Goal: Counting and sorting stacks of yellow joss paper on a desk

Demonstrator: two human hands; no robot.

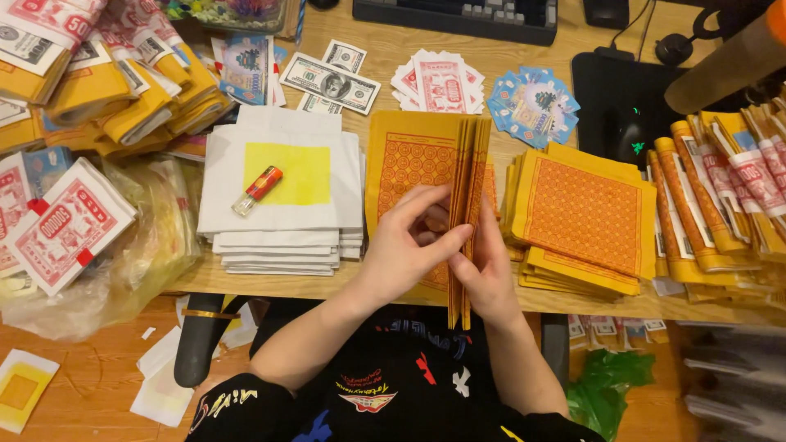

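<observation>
While both hands work at the front edge of the desk [491, 61], the scene reads as follows.

Left hand [407, 245]: closed on the yellow paper sheaf [467, 205], fingers wrapped over its left face, thumb tucked toward the edges.
Right hand [490, 274]: also holding the sheaf, pinching its lower right side, palm under the fold.
Sheaf position: stands on edge between the two grips, upright and slightly fanned, over a flat orange-printed sheet [409, 164].
Why held so: on edge, the sheets show their rims, so it seems the fingers can separate or count them.
Orange-printed stack [583, 217]: just right of the hands, laid flat and squared, within easy reach.
White paper pile [282, 188]: left of the hands, with a yellow square on top and a small red lighter [258, 190] resting on it, probably as a weight.
Banknote-style papers [330, 82]: at the far side, near the keyboard [458, 16].
Wrapped bundles [720, 196]: heaped at the right edge.
</observation>
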